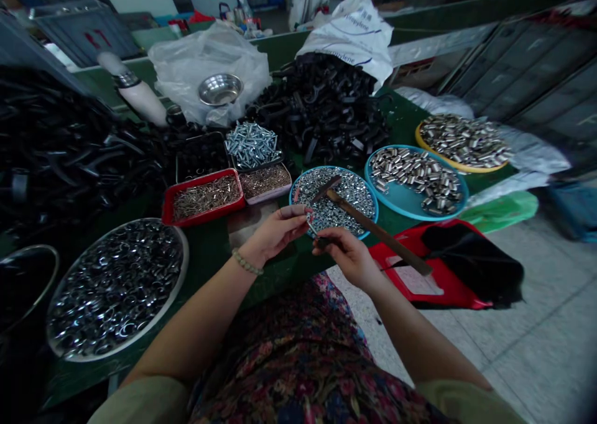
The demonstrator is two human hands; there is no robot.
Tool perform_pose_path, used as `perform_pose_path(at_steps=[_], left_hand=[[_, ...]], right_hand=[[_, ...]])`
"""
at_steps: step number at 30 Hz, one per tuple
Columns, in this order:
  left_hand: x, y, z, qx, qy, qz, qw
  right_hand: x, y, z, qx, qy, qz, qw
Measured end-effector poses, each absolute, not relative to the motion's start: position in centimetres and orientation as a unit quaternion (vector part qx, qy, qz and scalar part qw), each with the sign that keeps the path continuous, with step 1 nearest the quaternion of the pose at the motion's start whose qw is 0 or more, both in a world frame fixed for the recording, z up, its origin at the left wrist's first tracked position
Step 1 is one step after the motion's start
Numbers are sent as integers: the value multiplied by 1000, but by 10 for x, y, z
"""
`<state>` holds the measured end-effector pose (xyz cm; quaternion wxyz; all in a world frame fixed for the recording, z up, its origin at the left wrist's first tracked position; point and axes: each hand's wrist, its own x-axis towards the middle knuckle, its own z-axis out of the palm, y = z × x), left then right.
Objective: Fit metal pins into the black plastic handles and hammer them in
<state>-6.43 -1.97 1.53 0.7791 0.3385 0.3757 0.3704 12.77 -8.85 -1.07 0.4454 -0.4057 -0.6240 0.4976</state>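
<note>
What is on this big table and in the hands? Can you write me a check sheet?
Surface: green table, crowded.
Job's things: small metal piece pinched between both hands.
Clutter: hammer resting on blue bowl of nuts; red tray; teal plate of sleeves; round tray of rings; black parts pile.
Grippers: left hand and right hand meet above the table edge.
Cables: nothing seen.
Surroundings: white sack, tiled floor.

"propylene" on white sack (354,32)
</note>
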Motion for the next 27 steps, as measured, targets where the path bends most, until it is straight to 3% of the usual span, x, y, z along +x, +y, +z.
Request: perform_pose_path(at_steps=[6,9,13,16,19,23,27], left_hand=[[-103,-31,31,376,388,276,795],[-117,-39,44,465,384,280,747],[-130,-62,62,669,383,395,500],[-138,-77,61,741,392,439,323],[-151,-79,52,736,464,434,233],[-169,-82,55,732,503,369,272],[-179,-93,74,774,383,341,373]], right_hand=[[120,-85,16,-374,-736,463,323],[105,-83,16,-363,-691,524,342],[71,-83,8,-313,-441,706,457],[48,-81,8,-288,-343,765,463],[35,-78,12,-295,-343,767,455],[33,-77,13,-315,-398,746,432],[35,-77,12,-306,-448,736,406]])
